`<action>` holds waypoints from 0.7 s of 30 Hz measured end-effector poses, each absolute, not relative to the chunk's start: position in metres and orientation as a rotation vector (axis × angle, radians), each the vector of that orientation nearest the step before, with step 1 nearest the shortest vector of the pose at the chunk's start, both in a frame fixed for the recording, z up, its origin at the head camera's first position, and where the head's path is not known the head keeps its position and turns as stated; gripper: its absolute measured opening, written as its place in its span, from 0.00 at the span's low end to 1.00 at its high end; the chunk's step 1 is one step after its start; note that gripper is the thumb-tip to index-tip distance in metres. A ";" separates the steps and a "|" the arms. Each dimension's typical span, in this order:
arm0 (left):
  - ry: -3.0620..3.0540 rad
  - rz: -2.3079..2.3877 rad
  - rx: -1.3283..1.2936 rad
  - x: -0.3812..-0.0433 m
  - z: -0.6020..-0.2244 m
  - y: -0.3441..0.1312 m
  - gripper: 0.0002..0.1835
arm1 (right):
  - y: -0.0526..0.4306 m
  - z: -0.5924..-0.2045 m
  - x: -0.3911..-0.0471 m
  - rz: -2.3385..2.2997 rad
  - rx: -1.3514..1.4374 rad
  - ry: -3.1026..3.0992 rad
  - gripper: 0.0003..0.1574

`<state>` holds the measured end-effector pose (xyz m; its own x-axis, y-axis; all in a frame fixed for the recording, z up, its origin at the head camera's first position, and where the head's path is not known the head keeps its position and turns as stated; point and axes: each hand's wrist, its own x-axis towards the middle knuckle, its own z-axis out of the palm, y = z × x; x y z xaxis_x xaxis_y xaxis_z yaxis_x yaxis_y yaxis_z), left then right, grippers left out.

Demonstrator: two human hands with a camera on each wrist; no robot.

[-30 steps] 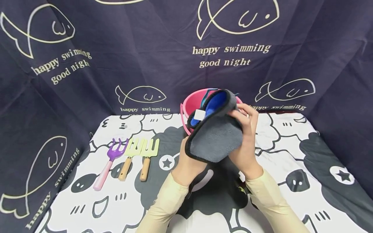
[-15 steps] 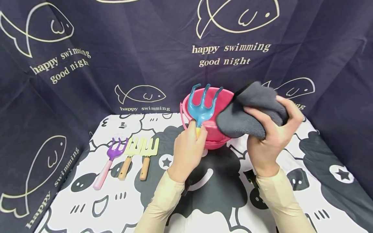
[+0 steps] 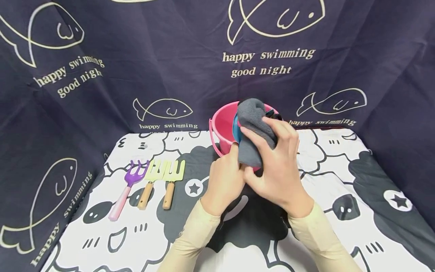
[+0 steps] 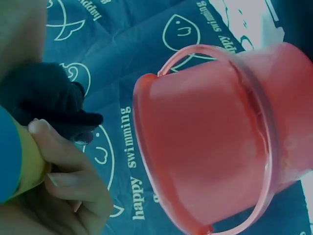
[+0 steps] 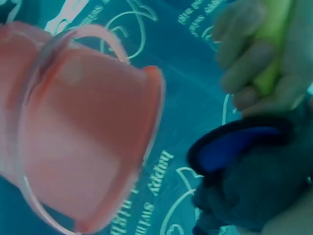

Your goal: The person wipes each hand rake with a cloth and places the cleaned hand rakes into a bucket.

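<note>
grey cloth now over blue fork, was apart just before | both held up by pink bucket | left hand: fingers round yellow handle | right hand: fingers gripping cloth | wiping likely underway

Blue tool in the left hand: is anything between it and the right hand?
Yes, the gray cloth. The right hand holds it over the blue tool, so in the head view only a blue edge shows, left of the cloth.
</note>
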<state>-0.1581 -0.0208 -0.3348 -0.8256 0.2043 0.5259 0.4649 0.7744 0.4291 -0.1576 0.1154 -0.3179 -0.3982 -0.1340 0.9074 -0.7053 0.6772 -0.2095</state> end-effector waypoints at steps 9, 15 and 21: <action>-2.392 -0.913 -0.558 -0.163 -0.337 -0.027 0.06 | 0.129 -0.306 -0.161 0.953 0.828 -1.891 0.48; -2.456 -0.819 -0.618 -0.162 -0.340 -0.023 0.13 | 0.137 -0.314 -0.169 0.800 0.742 -1.998 0.38; -2.493 -0.925 -0.584 -0.162 -0.338 -0.018 0.14 | 0.144 -0.316 -0.173 0.828 0.720 -1.994 0.39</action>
<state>-0.1621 -0.0177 -0.3383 -0.8254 0.2379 0.5120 0.5142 0.6911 0.5079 -0.1729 0.1435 -0.3160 -0.4832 -0.1795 0.8569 -0.7338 0.6169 -0.2845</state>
